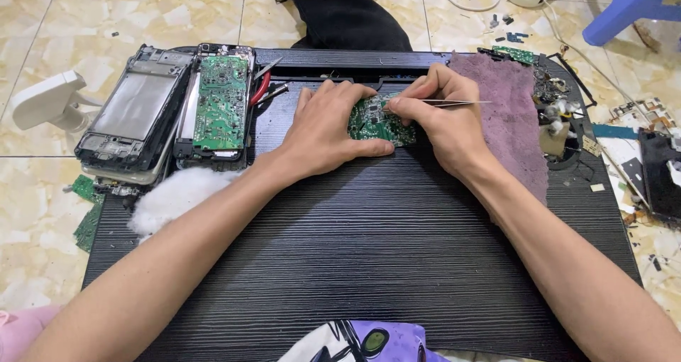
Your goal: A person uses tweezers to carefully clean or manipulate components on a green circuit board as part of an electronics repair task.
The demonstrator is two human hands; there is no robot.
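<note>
A small green circuit board (374,124) lies on the black ribbed board (369,248) that serves as a low table. My left hand (323,131) rests flat beside it and pins its left edge with thumb and fingers. My right hand (440,117) pinches metal tweezers (454,103), whose tips touch the top of the circuit board while the handle points right.
Opened phone frames (135,113) and a larger green circuit board (221,103) are stacked at the left, with red-handled pliers (261,89) and white cotton (174,195) nearby. A purple cloth (507,113) lies right of my hand. Small parts litter the tiled floor at right.
</note>
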